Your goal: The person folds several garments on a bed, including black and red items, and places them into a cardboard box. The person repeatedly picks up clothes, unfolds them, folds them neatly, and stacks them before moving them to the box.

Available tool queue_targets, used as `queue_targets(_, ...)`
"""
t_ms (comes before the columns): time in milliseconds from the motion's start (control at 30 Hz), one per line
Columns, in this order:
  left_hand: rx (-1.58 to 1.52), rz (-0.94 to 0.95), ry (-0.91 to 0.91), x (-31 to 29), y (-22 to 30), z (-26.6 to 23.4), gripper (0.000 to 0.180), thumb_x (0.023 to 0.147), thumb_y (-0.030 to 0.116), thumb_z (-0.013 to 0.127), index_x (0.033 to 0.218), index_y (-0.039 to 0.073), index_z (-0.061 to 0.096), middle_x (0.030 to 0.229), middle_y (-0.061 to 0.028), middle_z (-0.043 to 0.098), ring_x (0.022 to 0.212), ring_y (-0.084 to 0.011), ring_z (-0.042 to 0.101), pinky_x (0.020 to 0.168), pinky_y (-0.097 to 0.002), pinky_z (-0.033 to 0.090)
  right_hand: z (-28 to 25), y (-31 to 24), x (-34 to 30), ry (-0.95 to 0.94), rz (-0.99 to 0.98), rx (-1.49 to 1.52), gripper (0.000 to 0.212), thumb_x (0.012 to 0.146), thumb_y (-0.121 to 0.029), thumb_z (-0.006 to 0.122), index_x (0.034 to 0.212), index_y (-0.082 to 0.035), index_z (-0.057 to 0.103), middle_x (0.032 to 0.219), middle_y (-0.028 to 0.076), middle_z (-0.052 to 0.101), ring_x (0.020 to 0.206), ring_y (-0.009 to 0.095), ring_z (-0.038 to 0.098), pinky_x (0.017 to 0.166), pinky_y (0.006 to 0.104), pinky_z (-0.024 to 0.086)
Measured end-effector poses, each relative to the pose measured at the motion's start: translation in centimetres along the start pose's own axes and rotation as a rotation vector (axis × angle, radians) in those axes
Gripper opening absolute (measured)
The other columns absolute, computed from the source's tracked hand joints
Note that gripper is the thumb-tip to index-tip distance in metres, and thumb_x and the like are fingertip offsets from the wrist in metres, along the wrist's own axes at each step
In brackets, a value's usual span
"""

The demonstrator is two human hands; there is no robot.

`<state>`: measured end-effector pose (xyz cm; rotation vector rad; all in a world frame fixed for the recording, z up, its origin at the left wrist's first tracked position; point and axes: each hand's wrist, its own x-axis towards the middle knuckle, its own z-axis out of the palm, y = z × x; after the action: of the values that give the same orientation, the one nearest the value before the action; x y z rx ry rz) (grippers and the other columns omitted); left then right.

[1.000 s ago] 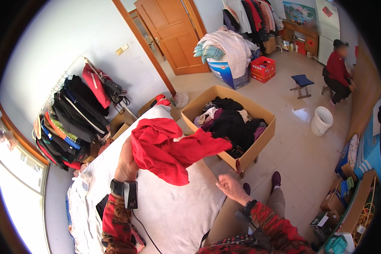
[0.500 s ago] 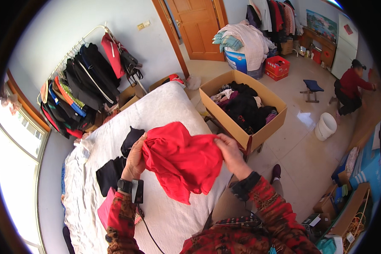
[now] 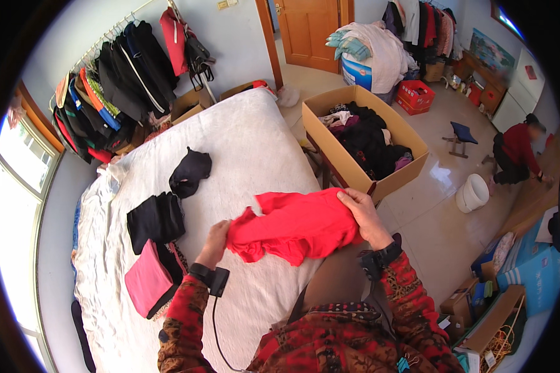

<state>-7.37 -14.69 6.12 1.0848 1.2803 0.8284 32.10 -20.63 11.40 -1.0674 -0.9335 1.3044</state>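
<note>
A crumpled red cloth garment (image 3: 292, 227) is stretched sideways between my two hands, above the near right edge of the bed. My left hand (image 3: 214, 241) is closed on its left end. At the right end, my right hand (image 3: 362, 214) pinches the upper corner, thumb on top. On the bed (image 3: 242, 146), left of the red cloth, lies a black bra (image 3: 190, 173). Below it is a folded black cloth (image 3: 155, 219). Nearer to me lies a folded pink cloth (image 3: 148, 280), with dark and patterned fabric showing beside it.
An open cardboard box (image 3: 370, 180) of mixed clothes stands right of the bed. Beyond are a white bucket (image 3: 472, 193), a blue-topped stool (image 3: 462, 133) and a red box (image 3: 415, 97). A person in red (image 3: 518, 149) crouches at far right. A clothes rack (image 3: 130, 81) stands along the wall.
The red cloth has gone from a bunched, hanging shape to a wider, lower spread. My hands are farther apart and slightly rightward in the picture, and the black bra is now uncovered.
</note>
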Motion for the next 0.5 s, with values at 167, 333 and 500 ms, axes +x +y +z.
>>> queue_targets(167,0.446,-0.061,0.054,-4.2,-5.1,3.6,0.042,0.094,0.041,0.059,0.092,0.0,0.068,0.072,0.0026,0.054,0.068,-0.0081,0.048,0.061,-0.0288,0.041,-4.4,3.5,-2.7,-0.2,0.115,-0.73,0.031,0.092,-0.026,0.062,0.079,0.002,0.061,0.066,-0.001,0.051,0.067,0.005,0.041,0.058,0.0295,0.037)
queue_targets(333,0.759,-0.035,-0.116,-6.7,-7.0,5.1,0.047,0.088,0.043,0.066,0.096,-0.003,0.066,0.075,-0.0014,0.06,0.07,-0.01,0.054,0.062,-0.0317,0.045,-7.6,6.6,-4.8,-0.386,0.369,-0.781,0.035,0.087,-0.034,0.068,0.087,0.001,0.066,0.069,0.003,0.059,0.068,0.009,0.053,0.063,0.0283,0.044)
queue_targets(500,0.477,-0.01,-0.114,-5.8,-5.6,3.7,0.04,0.091,0.032,0.065,0.11,-0.004,0.065,0.087,-0.0036,0.067,0.082,-0.0106,0.061,0.073,-0.0267,0.05,-7.5,6.1,-4.1,-0.467,0.269,-0.764,0.029,0.088,-0.028,0.069,0.089,0.001,0.065,0.071,0.0,0.059,0.069,0.007,0.051,0.064,0.0266,0.043)
